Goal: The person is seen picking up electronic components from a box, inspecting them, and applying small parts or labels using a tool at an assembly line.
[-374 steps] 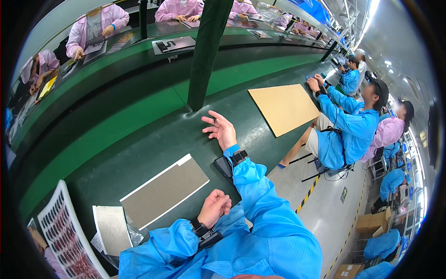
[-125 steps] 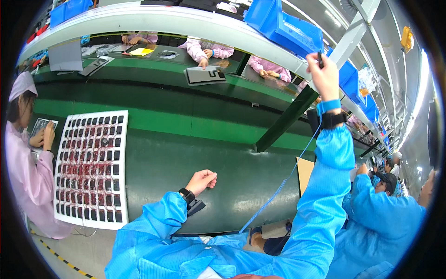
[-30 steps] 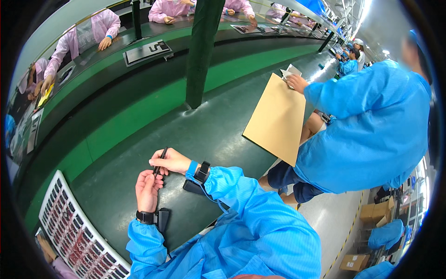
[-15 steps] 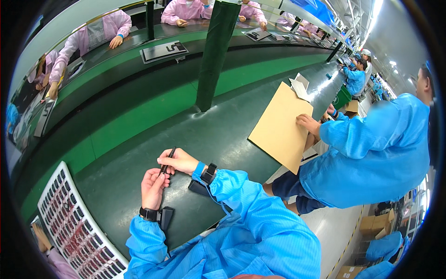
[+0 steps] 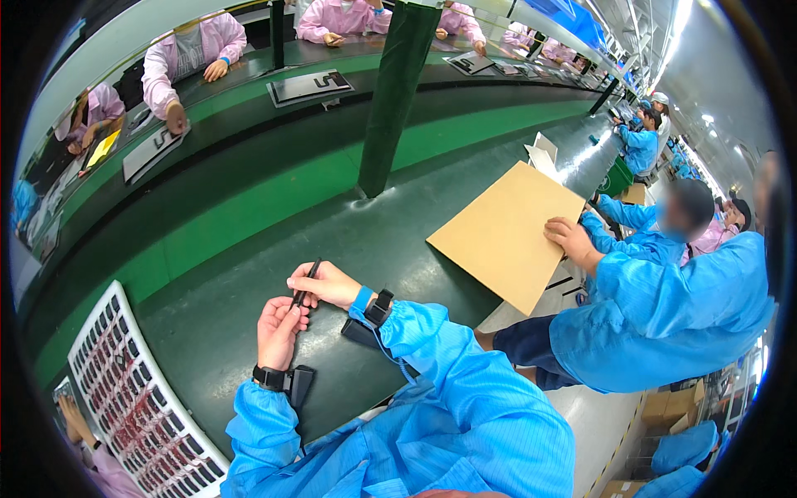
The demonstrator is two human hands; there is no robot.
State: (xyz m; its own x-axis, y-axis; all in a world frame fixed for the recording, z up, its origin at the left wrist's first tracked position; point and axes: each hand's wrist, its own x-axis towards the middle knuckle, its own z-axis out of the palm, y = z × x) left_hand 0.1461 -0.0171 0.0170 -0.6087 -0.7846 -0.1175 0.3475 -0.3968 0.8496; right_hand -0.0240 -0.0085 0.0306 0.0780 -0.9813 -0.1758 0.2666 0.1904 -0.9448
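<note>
Over the green tabletop (image 5: pixel 365 274), my two hands meet near the front edge. A slim black stick-like piece (image 5: pixel 313 268) slants between them; its exact kind does not show. My right hand (image 5: pixel 332 286) pinches it between thumb and fingers. Just below and to the left, my left hand (image 5: pixel 280 332) has its fingertips closed round the lower end of the piece. Whether another small part sits in those fingertips is hidden. To the left lies a white tray (image 5: pixel 119 311) with rows of small black parts and thin red wires.
On my right a co-worker in blue (image 5: pixel 664 307) rests a hand on a tan board (image 5: pixel 510 236) overhanging the table edge. A green post (image 5: pixel 388 116) rises from the table. Beyond runs a dark conveyor with flat panels (image 5: pixel 311 86), and people in pink sit behind it.
The co-worker's tan board has turned and shifted left and nearer. Panels on the conveyor have moved right. My hands keep nearly the same pose on the black piece.
</note>
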